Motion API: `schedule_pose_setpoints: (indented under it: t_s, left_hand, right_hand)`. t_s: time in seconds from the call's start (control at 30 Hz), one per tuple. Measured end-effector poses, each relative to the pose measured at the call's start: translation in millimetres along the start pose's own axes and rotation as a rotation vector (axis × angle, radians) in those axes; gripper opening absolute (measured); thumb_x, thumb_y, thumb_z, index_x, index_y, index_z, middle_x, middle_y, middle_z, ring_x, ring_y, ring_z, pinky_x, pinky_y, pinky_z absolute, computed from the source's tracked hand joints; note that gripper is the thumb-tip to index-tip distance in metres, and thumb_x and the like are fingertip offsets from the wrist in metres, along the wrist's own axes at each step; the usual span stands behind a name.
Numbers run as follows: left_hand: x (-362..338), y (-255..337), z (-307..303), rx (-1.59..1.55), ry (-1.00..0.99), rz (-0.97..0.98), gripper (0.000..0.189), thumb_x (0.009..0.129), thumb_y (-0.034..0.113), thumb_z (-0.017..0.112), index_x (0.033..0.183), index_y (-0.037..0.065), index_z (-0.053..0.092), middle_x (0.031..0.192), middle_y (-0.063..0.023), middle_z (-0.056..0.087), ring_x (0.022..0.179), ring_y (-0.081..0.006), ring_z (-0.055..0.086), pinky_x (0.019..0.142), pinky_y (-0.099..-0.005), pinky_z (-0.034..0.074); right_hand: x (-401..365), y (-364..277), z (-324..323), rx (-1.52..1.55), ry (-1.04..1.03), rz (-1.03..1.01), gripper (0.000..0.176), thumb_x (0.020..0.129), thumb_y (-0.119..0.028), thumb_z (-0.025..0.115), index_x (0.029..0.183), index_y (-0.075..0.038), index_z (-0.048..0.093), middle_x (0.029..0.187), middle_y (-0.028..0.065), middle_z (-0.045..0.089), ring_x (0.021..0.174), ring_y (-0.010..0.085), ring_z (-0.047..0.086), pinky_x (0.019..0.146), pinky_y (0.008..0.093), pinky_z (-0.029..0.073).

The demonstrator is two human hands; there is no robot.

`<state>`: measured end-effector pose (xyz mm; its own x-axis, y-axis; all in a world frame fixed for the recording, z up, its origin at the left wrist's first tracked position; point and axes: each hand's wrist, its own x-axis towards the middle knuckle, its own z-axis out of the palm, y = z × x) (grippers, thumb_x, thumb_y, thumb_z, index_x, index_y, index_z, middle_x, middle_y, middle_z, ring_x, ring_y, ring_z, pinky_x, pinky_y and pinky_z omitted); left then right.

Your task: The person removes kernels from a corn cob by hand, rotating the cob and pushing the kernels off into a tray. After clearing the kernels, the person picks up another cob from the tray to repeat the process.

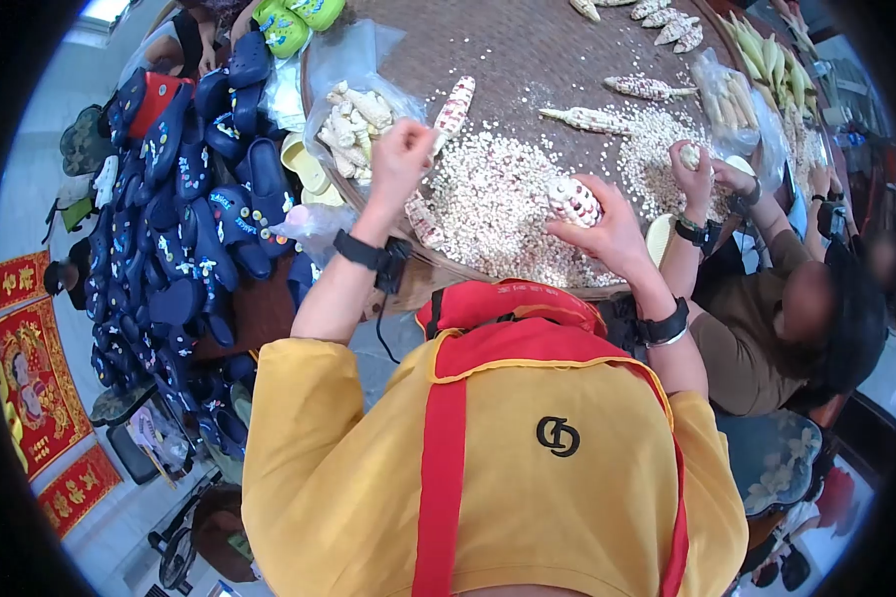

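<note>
Head camera: a speckled corn cob (571, 202) in the right hand (607, 227), above a round woven tray (528, 65).
Thumb and fingers wrap the cob, over the right side of a pile of loose kernels (488, 194). The left hand (403, 154) has its fingers curled together near a plastic bag (321, 111) of stripped cobs (356, 121); whether it pinches anything cannot be told. To the right, a co-worker's hand (694, 174) holds a pale piece (690, 155).
</note>
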<state>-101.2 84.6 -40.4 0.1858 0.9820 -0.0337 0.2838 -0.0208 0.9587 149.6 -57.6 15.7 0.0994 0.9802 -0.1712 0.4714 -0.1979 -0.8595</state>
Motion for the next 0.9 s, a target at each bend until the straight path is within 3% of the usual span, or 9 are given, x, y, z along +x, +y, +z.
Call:
schedule_pose_setpoints:
  t_s: [0.03,0.1,0.17,0.27,0.3,0.37,0.43,0.53,0.9]
  left_hand:
    - [11.9,-24.9,-11.9,0.044,0.057,-0.048,0.011,0.083,0.010,0.061,0.080,0.001,0.058,0.065,-0.0033,0.059,0.060,-0.0092,0.055,0.055,-0.0246,0.045]
    - [30.4,-85.7,-35.6,0.209,0.172,0.014,0.008,0.082,0.008,0.060,0.083,0.000,0.059,0.070,-0.0046,0.061,0.064,-0.0105,0.057,0.058,-0.0255,0.046]
    - [34.3,-93.9,-35.7,0.370,0.285,0.080,0.007,0.081,0.006,0.059,0.085,0.000,0.060,0.074,-0.0059,0.063,0.067,-0.0117,0.058,0.061,-0.0265,0.047]
    - [1.5,-26.9,-5.7,0.084,-0.131,-0.078,0.015,0.081,0.004,0.056,0.095,0.002,0.063,0.081,-0.0051,0.064,0.072,-0.0118,0.059,0.066,-0.0268,0.047]
    - [-13.1,-2.1,10.3,0.015,-0.219,0.011,0.012,0.083,0.006,0.058,0.094,0.002,0.062,0.082,0.0007,0.061,0.073,-0.0078,0.056,0.066,-0.0226,0.046]
    - [-38.2,42.1,33.2,-0.115,-0.362,0.083,0.015,0.086,0.007,0.057,0.098,0.002,0.063,0.084,-0.0010,0.061,0.078,-0.0072,0.056,0.067,-0.0220,0.045]
    - [-50.4,63.9,46.0,-0.042,-0.389,0.319,0.016,0.084,0.006,0.059,0.098,0.002,0.063,0.088,-0.0044,0.060,0.079,-0.0087,0.056,0.066,-0.0221,0.044]
    - [-59.8,75.6,53.4,-0.004,-0.432,0.408,0.015,0.082,0.004,0.060,0.096,0.002,0.064,0.091,-0.0067,0.059,0.080,-0.0111,0.056,0.066,-0.0230,0.044]
    - [-64.7,86.4,44.1,0.222,-0.447,0.733,0.012,0.076,0.000,0.062,0.088,0.001,0.062,0.086,-0.0115,0.062,0.076,-0.0231,0.063,0.065,-0.0304,0.051]
  right_hand:
    - [2.7,11.1,1.0,0.033,-0.062,-0.008,0.053,0.066,-0.021,0.081,0.110,-0.002,0.056,0.086,0.0004,0.055,0.067,0.0062,0.052,0.053,0.0212,0.042]
    - [1.3,5.7,0.2,0.114,-0.101,-0.015,0.052,0.067,-0.020,0.080,0.110,-0.003,0.055,0.085,0.0004,0.057,0.067,0.0058,0.053,0.053,0.0210,0.042]
    - [1.7,-4.3,-3.1,0.192,-0.134,-0.023,0.051,0.068,-0.020,0.079,0.110,-0.004,0.055,0.084,0.0003,0.058,0.066,0.0054,0.053,0.053,0.0207,0.042]
    - [1.7,-13.3,-2.0,0.142,-0.200,0.153,0.050,0.069,-0.020,0.078,0.111,-0.004,0.055,0.081,0.0002,0.059,0.064,0.0046,0.052,0.051,0.0198,0.041]
    - [3.1,-12.5,0.9,0.116,-0.193,0.125,0.048,0.069,-0.020,0.077,0.110,-0.005,0.056,0.079,0.0000,0.059,0.061,0.0044,0.052,0.049,0.0196,0.040]
    - [5.2,-16.8,3.0,0.089,-0.188,0.094,0.047,0.069,-0.020,0.077,0.109,-0.005,0.056,0.077,-0.0002,0.059,0.058,0.0042,0.051,0.047,0.0194,0.039]
    - [4.0,-27.9,1.3,0.118,-0.233,0.178,0.043,0.067,-0.025,0.077,0.098,-0.002,0.061,0.074,0.0071,0.064,0.063,0.0117,0.058,0.057,0.0277,0.046]
    - [4.2,-22.9,4.0,0.060,-0.215,0.036,0.043,0.066,-0.027,0.077,0.098,-0.002,0.061,0.073,0.0077,0.064,0.064,0.0148,0.059,0.060,0.0292,0.046]
    - [-5.6,-30.3,-0.9,-0.142,-0.225,0.032,0.041,0.064,-0.031,0.077,0.091,-0.005,0.062,0.076,0.0131,0.065,0.068,0.0272,0.063,0.063,0.0354,0.047]
